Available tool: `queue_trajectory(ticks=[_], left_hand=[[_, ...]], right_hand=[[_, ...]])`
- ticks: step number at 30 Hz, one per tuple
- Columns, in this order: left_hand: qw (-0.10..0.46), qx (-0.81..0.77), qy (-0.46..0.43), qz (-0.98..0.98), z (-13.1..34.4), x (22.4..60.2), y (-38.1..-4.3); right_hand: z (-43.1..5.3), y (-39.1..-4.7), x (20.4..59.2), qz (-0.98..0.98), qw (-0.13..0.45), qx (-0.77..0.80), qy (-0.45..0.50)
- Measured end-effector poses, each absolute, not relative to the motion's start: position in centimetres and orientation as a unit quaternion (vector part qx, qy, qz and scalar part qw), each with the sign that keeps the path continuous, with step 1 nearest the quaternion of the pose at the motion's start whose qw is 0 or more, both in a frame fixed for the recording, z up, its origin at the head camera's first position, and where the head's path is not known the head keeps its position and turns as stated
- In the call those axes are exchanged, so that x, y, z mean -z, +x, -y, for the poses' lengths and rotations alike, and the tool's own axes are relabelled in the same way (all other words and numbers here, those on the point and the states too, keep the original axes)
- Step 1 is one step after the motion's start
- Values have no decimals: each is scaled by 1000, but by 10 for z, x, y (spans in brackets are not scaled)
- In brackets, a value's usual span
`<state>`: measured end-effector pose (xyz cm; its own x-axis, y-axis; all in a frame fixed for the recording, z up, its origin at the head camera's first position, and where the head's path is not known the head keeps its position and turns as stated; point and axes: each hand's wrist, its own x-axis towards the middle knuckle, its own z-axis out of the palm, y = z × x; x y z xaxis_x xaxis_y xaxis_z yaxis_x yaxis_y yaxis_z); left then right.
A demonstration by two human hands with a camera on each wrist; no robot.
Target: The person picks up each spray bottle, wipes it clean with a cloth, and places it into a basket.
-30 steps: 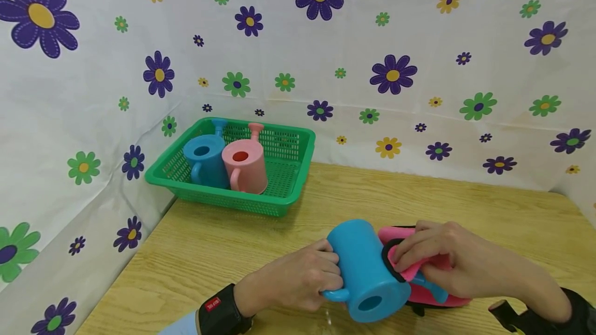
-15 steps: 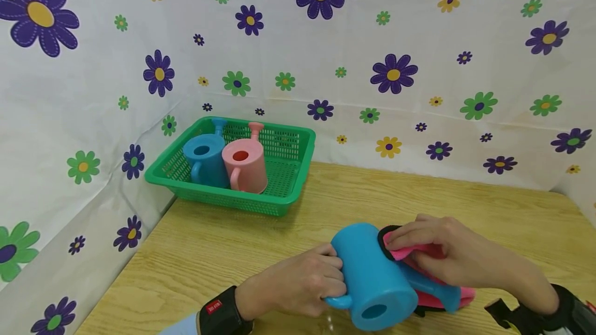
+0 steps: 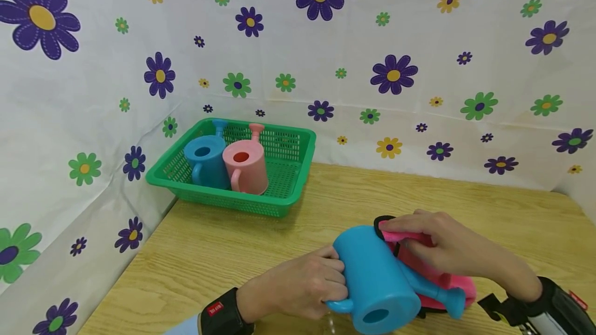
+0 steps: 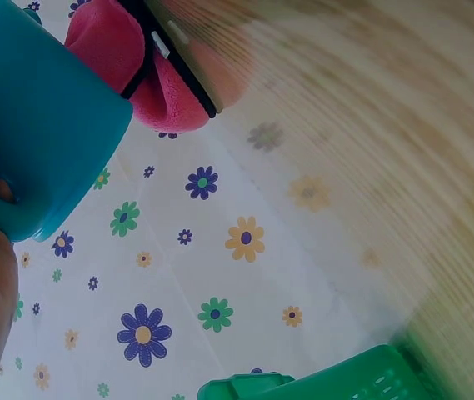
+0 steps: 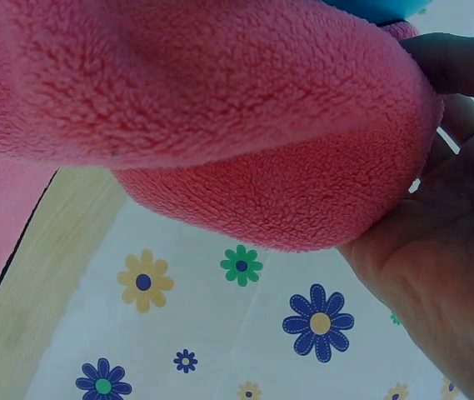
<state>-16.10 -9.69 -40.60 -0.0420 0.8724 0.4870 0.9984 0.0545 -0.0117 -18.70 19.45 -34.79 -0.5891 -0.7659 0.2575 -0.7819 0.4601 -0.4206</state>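
Note:
My left hand (image 3: 304, 286) grips the handle of a blue toy watering can (image 3: 372, 278). The can is tilted, its top opening toward me and its spout pointing right. In my right hand (image 3: 447, 244) is a fleecy pink cloth (image 3: 416, 262) with a black edge, pinched between thumb and fingers. A fold of it touches the can's far side near the base, while the rest drapes down behind the spout. The left wrist view has the can (image 4: 41, 108) with the cloth (image 4: 107, 42) against it. Cloth (image 5: 237, 92) fills much of the right wrist view.
Farther back on the left of the wooden table (image 3: 223, 242) stands a green basket (image 3: 291, 200). Inside it, a blue watering can (image 3: 211, 169) and a pink one (image 3: 251, 172) stand side by side. A flower-print sheet (image 3: 279, 35) hangs behind.
My right hand has slid the cloth up along the can's side toward its base, uncovering the spout. The held can has shifted slightly right and toward me.

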Motion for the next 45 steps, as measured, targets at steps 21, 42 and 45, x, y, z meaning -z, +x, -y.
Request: queue_trajectory(ticks=[21, 42, 45], left_hand=[[157, 185, -653, 718, 100, 407, -164], [173, 185, -640, 726, 107, 411, -173], [171, 176, -641, 727, 108, 410, -174]], right_hand=[[-200, -185, 346, 845, -3, -268, 464], [-207, -170, 336, 790, 21, -261, 555], [-207, -170, 336, 781, 26, -263, 566]])
